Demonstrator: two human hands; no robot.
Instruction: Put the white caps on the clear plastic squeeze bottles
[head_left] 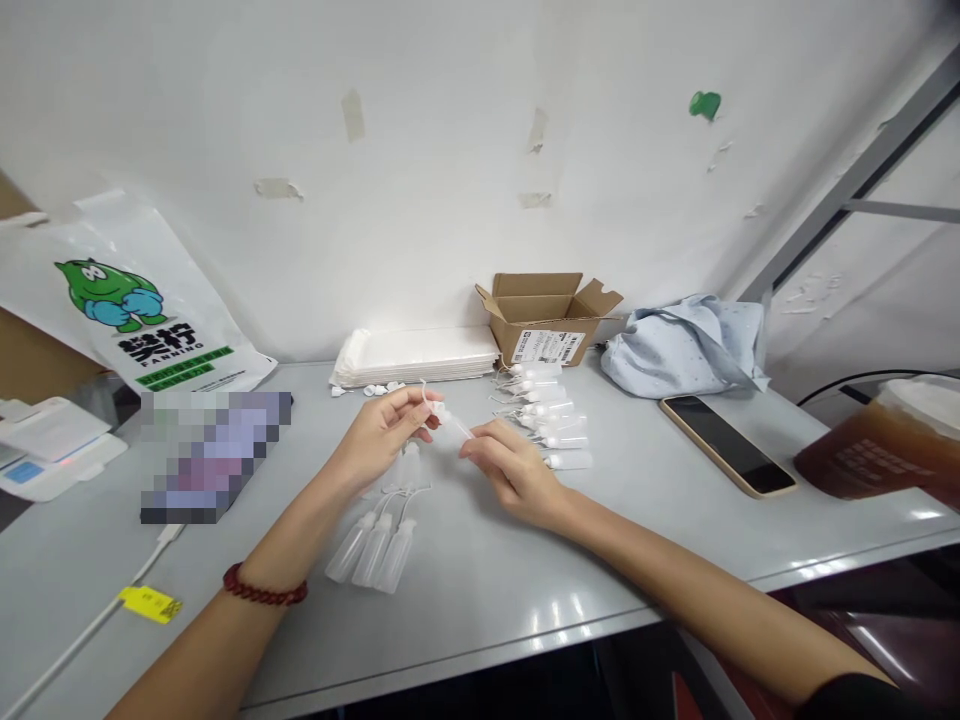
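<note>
Above the grey table [525,590], my left hand [382,432] and my right hand [510,468] hold one small clear plastic bottle [453,422] between them. My left fingers pinch its white cap end; my right fingers grip its body. Under my left wrist lie three similar bottles [373,550] side by side. A row of several more capped bottles [551,415] lies just beyond my right hand. A red bead bracelet [262,590] is on my left wrist.
An open cardboard box [546,318] and a stack of white bags [416,355] stand at the wall. A phone [726,443], blue cloth [682,345] and brown drink cup [885,450] lie right. A printed plastic bag [142,300], white device [52,445] and cable [90,630] lie left.
</note>
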